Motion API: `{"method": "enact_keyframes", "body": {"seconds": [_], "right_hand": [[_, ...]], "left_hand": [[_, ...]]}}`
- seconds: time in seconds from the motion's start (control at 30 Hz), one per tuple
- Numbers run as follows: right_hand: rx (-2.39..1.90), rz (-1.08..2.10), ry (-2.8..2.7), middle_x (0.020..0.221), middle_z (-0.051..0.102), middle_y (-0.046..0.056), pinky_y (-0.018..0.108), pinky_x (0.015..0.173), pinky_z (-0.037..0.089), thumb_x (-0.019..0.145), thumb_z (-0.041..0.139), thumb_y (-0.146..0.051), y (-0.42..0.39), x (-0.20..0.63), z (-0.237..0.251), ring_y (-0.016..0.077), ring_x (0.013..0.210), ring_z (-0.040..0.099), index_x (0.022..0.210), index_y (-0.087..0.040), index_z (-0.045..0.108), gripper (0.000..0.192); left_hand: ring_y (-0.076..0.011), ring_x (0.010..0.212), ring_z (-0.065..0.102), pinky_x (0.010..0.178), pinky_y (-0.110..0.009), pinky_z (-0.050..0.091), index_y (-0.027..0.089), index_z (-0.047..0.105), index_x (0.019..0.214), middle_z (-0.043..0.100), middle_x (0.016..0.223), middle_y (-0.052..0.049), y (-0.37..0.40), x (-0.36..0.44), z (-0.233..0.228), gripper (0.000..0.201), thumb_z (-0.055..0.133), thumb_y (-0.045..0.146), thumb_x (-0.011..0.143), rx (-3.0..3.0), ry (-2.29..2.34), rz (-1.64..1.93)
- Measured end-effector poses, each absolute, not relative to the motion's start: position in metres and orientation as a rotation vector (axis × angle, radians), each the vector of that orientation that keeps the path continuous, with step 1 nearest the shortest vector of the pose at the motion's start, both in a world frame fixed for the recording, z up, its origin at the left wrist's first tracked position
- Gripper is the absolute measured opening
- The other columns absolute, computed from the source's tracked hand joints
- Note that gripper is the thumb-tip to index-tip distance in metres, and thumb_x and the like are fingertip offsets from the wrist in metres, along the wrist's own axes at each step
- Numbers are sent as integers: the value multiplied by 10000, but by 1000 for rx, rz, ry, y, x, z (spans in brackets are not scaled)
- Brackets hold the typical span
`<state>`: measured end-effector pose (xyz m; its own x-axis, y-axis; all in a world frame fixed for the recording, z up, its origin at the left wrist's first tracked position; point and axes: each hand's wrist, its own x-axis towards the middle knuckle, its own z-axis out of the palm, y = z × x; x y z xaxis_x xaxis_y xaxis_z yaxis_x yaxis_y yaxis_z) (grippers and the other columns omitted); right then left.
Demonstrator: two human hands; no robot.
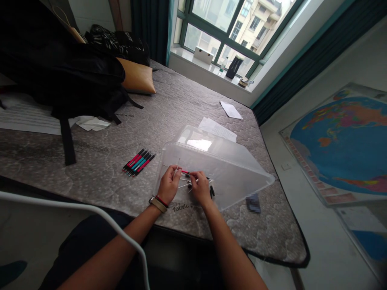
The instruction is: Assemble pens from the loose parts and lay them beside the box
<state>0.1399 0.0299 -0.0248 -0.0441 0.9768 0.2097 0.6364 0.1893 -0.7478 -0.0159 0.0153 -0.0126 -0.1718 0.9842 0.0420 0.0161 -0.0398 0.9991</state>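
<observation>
My left hand [169, 184] is closed in a pinch, with a thin pale rod [179, 162], like a pen refill, standing up from its fingertips. My right hand [200, 187] has its fingers closed at the end of a red pen barrel [185, 172], which spans the gap between both hands. Under the hands, several loose thin rods [183, 186] and small black pen parts [212, 191] lie in a tipped translucent plastic box [232, 177]; my fingers partly hide them. Left of the box, a row of red, black and teal pens [139, 162] lies side by side.
All this rests on a grey quilted mattress [187, 100]. A black backpack [60, 68] and tan pouch [137, 75] are at the far left. Papers [217, 128] lie behind the box, and a blurred dark item [253, 203] to its right. A white cable [99, 211] crosses in front.
</observation>
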Motion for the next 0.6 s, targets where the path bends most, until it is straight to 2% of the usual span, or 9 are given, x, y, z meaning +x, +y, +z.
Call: {"method": "enact_keyframes", "body": {"seconds": [0.13,0.27,0.3,0.33,0.4,0.5,0.6], "right_hand": [[-1353,1150,-1216,806,650,14,255,637,467,819,646,-395,28,144,-11,146,707,580,974,-182,675,265],[-1190,1572,-881,780,645,-11,219,601,463,734,754,-381,15,139,2,106,657,570,917,-189,682,274],[-1172,1627,-837,792,651,-10,215,603,465,725,763,-375,12,138,4,100,656,571,911,-189,684,275],[-1157,1667,-804,803,655,-8,212,604,467,722,768,-372,10,137,6,97,655,572,914,-188,685,279],[-1124,1725,-757,805,654,-5,208,608,470,726,769,-366,8,136,8,93,655,573,927,-184,682,285],[-1089,1780,-727,766,634,-17,196,613,469,722,780,-337,8,137,9,85,650,567,902,-182,665,264],[-1127,1771,-760,786,643,-15,206,614,471,719,776,-366,11,143,9,91,654,573,875,-188,642,272]], "left_hand": [[-130,649,537,615,-228,414,168,673,926,636,743,0,14,-16,-6,306,588,452,849,1304,1315,1312],[-105,495,454,505,-217,351,175,684,1074,519,548,56,10,-14,-4,369,633,445,828,1364,1227,1207],[-104,485,457,502,-217,358,182,680,1111,527,542,58,9,-13,-4,388,640,440,825,1383,1204,1195],[-110,506,494,523,-220,389,189,678,1137,577,578,46,8,-13,-5,397,644,433,825,1398,1177,1193],[-146,656,615,646,-248,477,199,687,1144,706,778,-6,8,-14,-6,385,646,416,829,1417,1126,1209],[-212,953,665,867,-302,492,203,712,1102,731,1068,-55,10,-15,-7,335,641,398,840,1449,1085,1238],[-212,985,661,895,-297,478,206,719,1075,736,1063,-49,10,-15,-6,305,640,390,846,1487,1084,1221]]}}
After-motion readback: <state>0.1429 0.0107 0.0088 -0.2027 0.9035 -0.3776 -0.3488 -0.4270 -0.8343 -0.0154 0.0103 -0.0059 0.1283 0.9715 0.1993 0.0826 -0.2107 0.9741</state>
